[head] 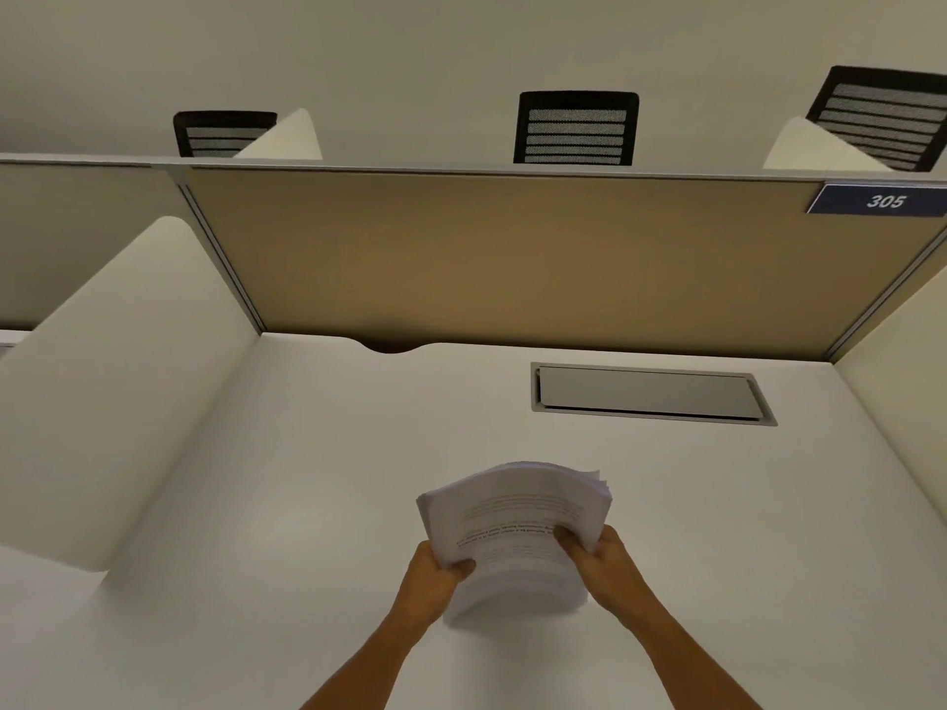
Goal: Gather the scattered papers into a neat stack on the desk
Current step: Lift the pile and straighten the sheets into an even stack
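A thick bundle of white printed papers is held upright over the white desk, a little right of centre and near me. Its lower edge is blurred and close to the desk surface. My left hand grips the bundle's left side, thumb on the front sheet. On the right side, my right hand grips it the same way. The top edges of the sheets are uneven and fan slightly to the right. No loose sheets lie elsewhere on the desk.
A grey cable hatch is set into the desk at the back right. A tan partition panel closes the back, white dividers the sides. A blue "305" sign and black chairs are beyond.
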Tool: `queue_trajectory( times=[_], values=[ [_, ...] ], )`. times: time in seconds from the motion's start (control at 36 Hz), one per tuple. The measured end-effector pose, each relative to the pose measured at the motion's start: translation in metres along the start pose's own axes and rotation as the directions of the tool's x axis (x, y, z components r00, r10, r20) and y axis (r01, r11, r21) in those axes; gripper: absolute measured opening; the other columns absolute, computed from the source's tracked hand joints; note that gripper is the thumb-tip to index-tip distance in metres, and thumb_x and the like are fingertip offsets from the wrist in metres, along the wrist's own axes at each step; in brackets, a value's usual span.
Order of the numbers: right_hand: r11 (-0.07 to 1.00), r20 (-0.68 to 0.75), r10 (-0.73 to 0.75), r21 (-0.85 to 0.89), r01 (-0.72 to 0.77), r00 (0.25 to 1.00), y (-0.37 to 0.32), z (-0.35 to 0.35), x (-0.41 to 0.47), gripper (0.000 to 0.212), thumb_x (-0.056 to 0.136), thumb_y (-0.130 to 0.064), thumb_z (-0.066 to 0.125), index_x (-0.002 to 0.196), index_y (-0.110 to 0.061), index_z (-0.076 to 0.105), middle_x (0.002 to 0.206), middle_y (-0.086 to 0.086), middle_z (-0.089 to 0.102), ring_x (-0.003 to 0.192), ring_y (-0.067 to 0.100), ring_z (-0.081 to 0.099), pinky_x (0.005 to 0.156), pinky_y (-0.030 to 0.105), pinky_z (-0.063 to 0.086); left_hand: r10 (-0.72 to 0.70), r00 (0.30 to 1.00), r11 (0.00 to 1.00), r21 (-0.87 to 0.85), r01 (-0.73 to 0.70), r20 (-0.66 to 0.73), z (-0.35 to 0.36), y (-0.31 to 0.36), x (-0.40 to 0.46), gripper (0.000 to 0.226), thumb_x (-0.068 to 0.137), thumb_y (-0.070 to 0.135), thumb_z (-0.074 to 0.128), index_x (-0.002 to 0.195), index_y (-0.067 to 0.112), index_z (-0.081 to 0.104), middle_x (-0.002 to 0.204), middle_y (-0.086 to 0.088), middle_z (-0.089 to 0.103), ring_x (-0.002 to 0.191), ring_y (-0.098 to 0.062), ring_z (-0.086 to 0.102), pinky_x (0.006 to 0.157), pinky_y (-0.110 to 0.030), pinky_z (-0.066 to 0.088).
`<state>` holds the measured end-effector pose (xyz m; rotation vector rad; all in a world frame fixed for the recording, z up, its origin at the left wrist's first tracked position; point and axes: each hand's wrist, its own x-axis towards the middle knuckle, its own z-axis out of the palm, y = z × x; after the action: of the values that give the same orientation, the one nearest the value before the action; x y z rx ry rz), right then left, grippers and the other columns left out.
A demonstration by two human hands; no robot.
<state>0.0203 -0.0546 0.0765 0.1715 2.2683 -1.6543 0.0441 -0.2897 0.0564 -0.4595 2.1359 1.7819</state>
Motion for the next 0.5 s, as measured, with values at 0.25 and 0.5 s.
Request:
queue_trajectory(
  times=[0.25, 0.5],
  values=[
    [0.922, 0.124, -0.066, -0.372, 0.108, 0.990, -0.036, -0.020, 0.014, 0.015, 0.101, -0.032, 0.053, 0.099, -0.036, 0.067, 0.091, -0.016, 0.072, 0.081, 0.002, 0.069, 0.060, 0.009, 0.051, 0.326, 0.941, 0.914, 0.284, -0.289, -0.091, -0.054, 0.060, 0.019, 0.115, 0.061, 0.055, 0.083, 0.152, 0.042, 0.014, 0.158, 0.023, 0.016, 0.143, -0.005, 0.020, 0.118, -0.039, 0.023],
    [0.538, 0.386, -0.105, -0.753, 0.379, 0.916, -0.096, -0.021, 0.022, 0.025, 0.100, -0.026, 0.047, 0.113, -0.025, 0.069, 0.111, 0.003, 0.073, 0.083, 0.019, 0.063, 0.063, 0.024, 0.047, 0.348, 0.855, 0.744, 0.442, -0.501, 0.384, -0.033, 0.126, 0.018, 0.066, 0.079, 0.043, 0.071, 0.139, 0.039, 0.046, 0.143, 0.010, 0.055, 0.122, -0.015, 0.058, 0.103, -0.036, 0.050]
  ],
)
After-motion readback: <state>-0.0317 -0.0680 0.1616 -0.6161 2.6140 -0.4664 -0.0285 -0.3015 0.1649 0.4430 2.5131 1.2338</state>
